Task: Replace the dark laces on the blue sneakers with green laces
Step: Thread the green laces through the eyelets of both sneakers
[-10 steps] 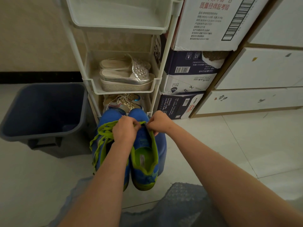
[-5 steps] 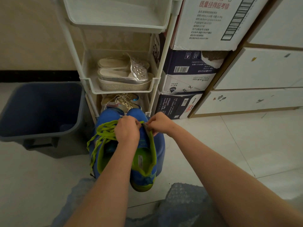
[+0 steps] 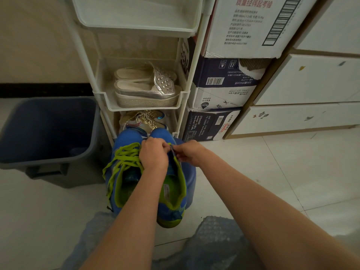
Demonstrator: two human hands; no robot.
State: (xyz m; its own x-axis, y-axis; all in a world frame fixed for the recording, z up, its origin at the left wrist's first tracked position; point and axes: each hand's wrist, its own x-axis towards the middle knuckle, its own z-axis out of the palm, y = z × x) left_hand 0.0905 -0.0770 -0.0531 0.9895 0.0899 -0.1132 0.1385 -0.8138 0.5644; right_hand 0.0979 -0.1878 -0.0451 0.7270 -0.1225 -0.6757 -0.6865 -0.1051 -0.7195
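Head cam: sneakers, blue w/ lime lining, sit side by side, toes pointing away from the person, on top of a blue stool (image 3: 190,178) right in front of a white shelf rack (image 3: 184,94). Left sneaker (image 3: 116,184) carries a green lace (image 3: 124,154), threaded across its front w/ loose ends hanging off the outer side. Right sneaker (image 3: 172,193) gapes open, insole showing, no green lace on it.

Both hands meet over the right sneaker's front. Left hand (image 3: 153,154) is knuckles-up, fingers curled tight; tips are hidden, so can't tell what they pinch. Right hand (image 3: 190,152) has its fingers pressed together, pinching a dark lace (image 3: 172,148), a narrow grey-ish strip at the eyelet edge between the 2 hands. Forearms are bare.

Grey bin (image 3: 48,133) stands on the floor just left of the stool. Rack's middle tier holds silver platform sandals (image 3: 148,90); bottom tier, a glittery shoe (image 3: 144,119). Stacked cardboard boxes (image 3: 224,82) stand right of the rack, then white drawers (image 3: 292,117). Textured grey fabric (image 3: 214,242) fills the bottom edge.
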